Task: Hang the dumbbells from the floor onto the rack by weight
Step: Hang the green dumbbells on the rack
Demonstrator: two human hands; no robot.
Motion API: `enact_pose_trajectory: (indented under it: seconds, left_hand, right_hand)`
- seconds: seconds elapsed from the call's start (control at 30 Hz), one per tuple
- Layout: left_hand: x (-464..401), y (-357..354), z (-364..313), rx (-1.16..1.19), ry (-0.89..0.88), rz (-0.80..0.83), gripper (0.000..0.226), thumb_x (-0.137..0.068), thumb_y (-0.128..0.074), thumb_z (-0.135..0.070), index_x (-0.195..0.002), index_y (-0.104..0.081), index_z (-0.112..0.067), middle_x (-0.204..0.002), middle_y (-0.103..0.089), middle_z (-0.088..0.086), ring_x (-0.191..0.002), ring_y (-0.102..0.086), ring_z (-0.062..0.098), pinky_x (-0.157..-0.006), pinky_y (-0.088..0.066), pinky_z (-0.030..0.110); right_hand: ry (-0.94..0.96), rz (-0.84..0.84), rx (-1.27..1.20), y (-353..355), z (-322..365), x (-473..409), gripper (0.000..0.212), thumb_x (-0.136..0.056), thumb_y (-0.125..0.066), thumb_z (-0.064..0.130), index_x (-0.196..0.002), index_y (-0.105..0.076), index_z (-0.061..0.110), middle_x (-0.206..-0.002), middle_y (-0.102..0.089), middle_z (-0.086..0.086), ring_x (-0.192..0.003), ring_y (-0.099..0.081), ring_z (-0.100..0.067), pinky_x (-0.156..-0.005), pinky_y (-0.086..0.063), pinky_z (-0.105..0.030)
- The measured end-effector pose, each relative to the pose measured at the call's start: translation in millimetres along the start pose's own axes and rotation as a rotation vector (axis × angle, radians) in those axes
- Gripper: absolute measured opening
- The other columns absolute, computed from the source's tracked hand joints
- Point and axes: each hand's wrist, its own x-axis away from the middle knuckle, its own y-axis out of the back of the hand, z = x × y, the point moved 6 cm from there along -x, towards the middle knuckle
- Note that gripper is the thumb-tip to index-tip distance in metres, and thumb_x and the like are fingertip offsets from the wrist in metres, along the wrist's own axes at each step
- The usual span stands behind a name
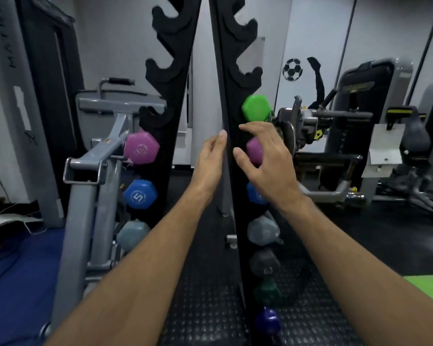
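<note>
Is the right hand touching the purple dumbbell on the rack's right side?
Cannot tell. In the head view, the right hand overlaps the purple dumbbell with spread fingers, but no contact or gap shows plainly.

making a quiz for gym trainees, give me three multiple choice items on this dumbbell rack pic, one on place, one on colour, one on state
1. Where is the bright green hex dumbbell?
A. on the floor
B. right column of the tall black rack, above a purple one
C. in the left hand

2. What colour is the hex dumbbell marked 5?
A. blue
B. red
C. yellow

3. What are the hands doing?
A. both grip dumbbells
B. both open, holding nothing
C. out of view

Key: 1 B, it hangs just above the purple hex dumbbell on the right. 2 A, its end face is blue. 3 B, the left hand and right hand show spread fingers near the rack.
</note>
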Motion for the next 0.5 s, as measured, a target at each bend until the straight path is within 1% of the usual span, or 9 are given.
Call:
enact_pose_trajectory:
  seconds: [0.1,0.13,0.2,0.27,0.33,0.4,0.47,0.5]
  left_hand:
    - [28.8,19.4,31.9,-0.080,0.042,-0.001,0.070,-0.090,-0.046,-0.070,-0.141,-0.056,-0.023,-0.123,-0.061,-0.015,-0.123,-0.055,0.009,-0.116,-0.039,0.044]
    - [41.1,25.6,45.1,-0.106,0.070,0.006,0.072,-0.089,-0.047,-0.072,-0.142,-0.056,-0.023,-0.125,-0.061,-0.015,-0.124,-0.054,0.008,-0.116,-0.039,0.042]
    - [69.1,41.5,81.8,-0.171,0.138,-0.001,0.085,-0.079,-0.047,-0.078,-0.145,-0.053,-0.026,-0.140,-0.059,-0.010,-0.132,-0.052,0.009,-0.113,-0.039,0.036]
    - [102.1,58.0,121.6,-0.204,0.219,-0.020,0.086,-0.076,-0.048,-0.078,-0.144,-0.054,-0.028,-0.144,-0.058,-0.009,-0.131,-0.053,0.010,-0.111,-0.041,0.033]
    - [144.1,79.4,175.8,-0.230,0.351,-0.055,0.080,-0.078,-0.050,-0.076,-0.142,-0.056,-0.028,-0.141,-0.059,-0.009,-0.129,-0.055,0.011,-0.112,-0.042,0.036]
    - [187.9,100.6,234.1,-0.261,0.530,-0.084,0.081,-0.078,-0.053,-0.077,-0.140,-0.059,-0.026,-0.138,-0.062,-0.008,-0.127,-0.057,0.012,-0.114,-0.042,0.039]
    - [227.8,119.2,289.0,-0.283,0.673,-0.098,0.082,-0.076,-0.056,-0.076,-0.136,-0.062,-0.021,-0.133,-0.066,-0.005,-0.123,-0.059,0.014,-0.114,-0.043,0.039]
    - [248.6,128.9,316.1,-0.303,0.746,-0.104,0.079,-0.078,-0.058,-0.073,-0.135,-0.063,-0.018,-0.131,-0.066,-0.002,-0.122,-0.060,0.016,-0.113,-0.043,0.038]
  right_hand:
    - [-0.124,0.116,-0.166,-26.7,-1.4,52.8,0.038,-0.097,-0.068,0.027,-0.133,-0.061,0.014,-0.124,-0.065,0.002,-0.115,-0.061,-0.007,-0.098,-0.049,-0.020]
    - [-0.190,0.173,-0.198,-38.6,-5.3,72.2,0.037,-0.097,-0.067,0.029,-0.133,-0.061,0.017,-0.121,-0.066,0.005,-0.114,-0.062,-0.005,-0.097,-0.049,-0.021]
    - [-0.337,0.300,-0.246,-67.6,-17.4,120.3,0.035,-0.096,-0.066,0.032,-0.130,-0.063,0.021,-0.115,-0.068,0.007,-0.108,-0.064,-0.005,-0.095,-0.051,-0.027]
    - [-0.496,0.426,-0.290,-94.0,-28.5,171.0,0.034,-0.096,-0.067,0.035,-0.127,-0.064,0.024,-0.109,-0.070,0.007,-0.102,-0.066,-0.006,-0.092,-0.052,-0.028]
    - [-0.666,0.553,-0.301,-118.4,-35.9,231.3,0.035,-0.095,-0.069,0.038,-0.126,-0.066,0.024,-0.107,-0.070,0.007,-0.101,-0.066,-0.008,-0.094,-0.053,-0.030]
    - [-0.812,0.697,-0.302,-142.0,-39.4,294.0,0.037,-0.094,-0.071,0.039,-0.126,-0.067,0.022,-0.106,-0.070,0.005,-0.100,-0.066,-0.011,-0.095,-0.053,-0.032]
    - [-0.909,0.843,-0.294,-163.6,-40.3,351.6,0.039,-0.093,-0.071,0.041,-0.127,-0.066,0.022,-0.105,-0.070,0.004,-0.101,-0.067,-0.014,-0.094,-0.052,-0.032]
    - [-0.951,0.906,-0.287,-172.8,-38.6,378.6,0.040,-0.092,-0.071,0.041,-0.126,-0.066,0.021,-0.105,-0.071,0.003,-0.102,-0.067,-0.015,-0.094,-0.051,-0.032]
